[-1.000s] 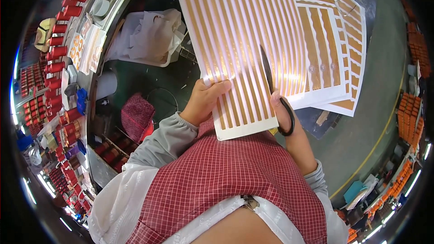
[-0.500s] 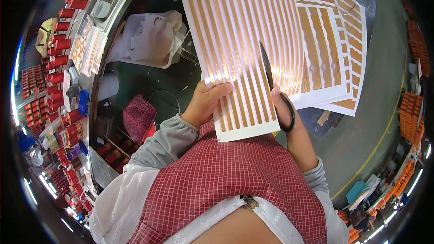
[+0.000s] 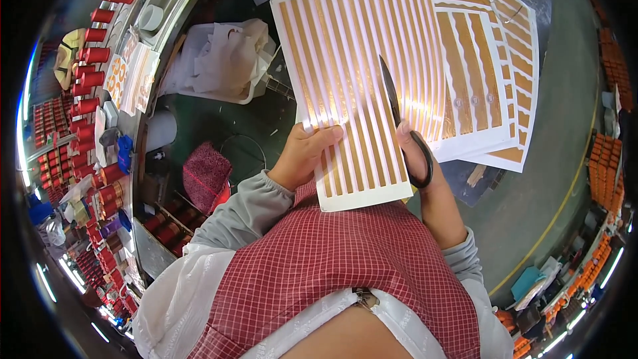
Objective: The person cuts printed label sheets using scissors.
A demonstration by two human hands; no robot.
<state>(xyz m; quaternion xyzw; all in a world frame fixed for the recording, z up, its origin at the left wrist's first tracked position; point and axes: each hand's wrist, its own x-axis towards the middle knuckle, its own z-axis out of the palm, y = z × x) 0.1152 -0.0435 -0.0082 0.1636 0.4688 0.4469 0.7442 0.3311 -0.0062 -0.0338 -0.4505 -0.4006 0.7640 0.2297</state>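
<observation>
A white sheet (image 3: pixel 325 46) with gold-brown lengthwise stripes is held up in front of me, its lower end close to my checked red apron. My left hand (image 3: pixel 302 151) is closed on its left edge, thumb on top and fingers behind. Black-handled scissors (image 3: pixel 389 93) are in my right hand (image 3: pixel 420 154), with fingers through the loops. One dark blade lies across the striped face, pointing away from me; the other blade is not visible, so I cannot tell how far the scissors are apart. Right of the blade, the striped sheet continues over other sheets.
Several patterned gold-and-white sheets (image 3: pixel 475 80) overlap on a dark table (image 3: pixel 465 179) beyond my right hand. At left stand a white bin (image 3: pixel 256 86) of paper scraps, a dark red patterned cloth bundle (image 3: pixel 205 176) and a bench with red spools (image 3: pixel 93 80). Orange spool racks (image 3: pixel 606 166) line the right.
The striped sheet and my left hand have shifted slightly down. My right hand and the scissors have moved very little; both hands keep their grip.
</observation>
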